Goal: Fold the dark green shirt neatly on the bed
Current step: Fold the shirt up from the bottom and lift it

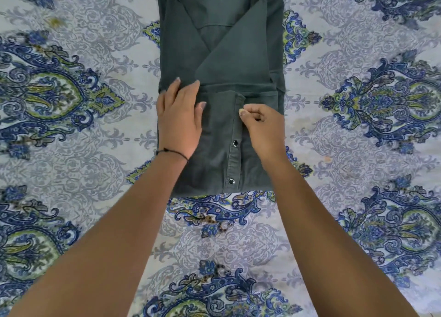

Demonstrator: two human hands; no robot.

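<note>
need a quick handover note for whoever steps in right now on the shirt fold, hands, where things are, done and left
Left hand: flat, palm down on the folded-up panel's left side.
Right hand: pinching the snap placket edge near the panel's top.
Dark green shirt: lengthwise on the patterned bedsheet, sleeves crossed inward, near end folded up.
Done: sides, sleeves, first upward fold.
Left: probably straighten the placket, then fold again toward the far end.

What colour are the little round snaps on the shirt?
Shiny silver with dark middles. The snaps sit along the dark green shirt placket, seen in the head view.

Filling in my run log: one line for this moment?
fold shirt | left hand flat on lower fold | right hand pinching snap edge | bed
</note>
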